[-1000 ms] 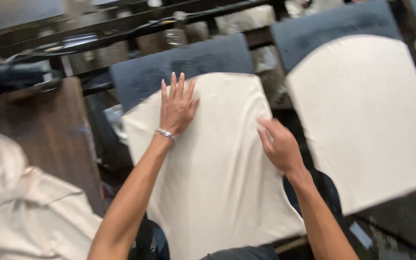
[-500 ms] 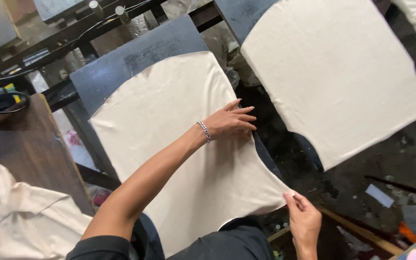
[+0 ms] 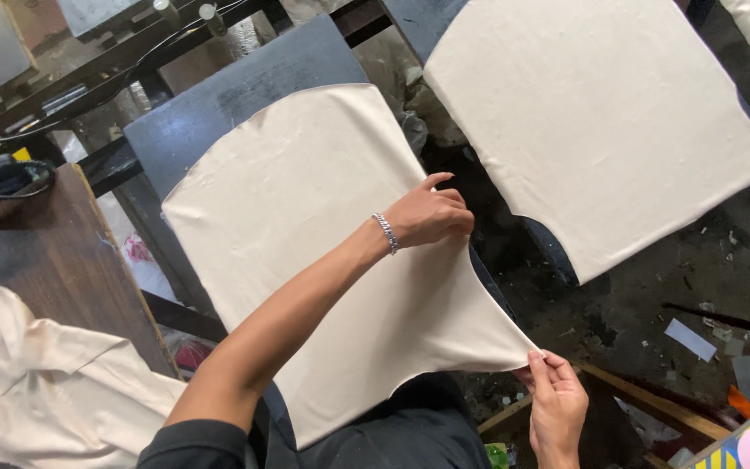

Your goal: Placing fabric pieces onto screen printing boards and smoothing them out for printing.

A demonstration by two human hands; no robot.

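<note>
A cream fabric panel [image 3: 305, 226] lies spread on a dark board [image 3: 236, 87] in front of me. My left hand [image 3: 431, 215], with a silver bracelet at the wrist, reaches across and pinches the panel's right edge at mid-height. My right hand [image 3: 557, 408] grips the panel's lower right corner and pulls it out to a point past the board's edge. The cloth is stretched taut between the two hands.
A second cream panel [image 3: 592, 122] lies on another dark board to the right. A pile of cream cloth [image 3: 36, 382] rests on a brown wooden table [image 3: 45, 260] at left. Black cables and a metal frame [image 3: 88, 65] run behind. The dirty floor [image 3: 696, 295] holds scraps.
My left hand went from flat fingers to a pinch on the right edge. My right hand pulled the lower corner further out and down, drawing the cloth tighter.
</note>
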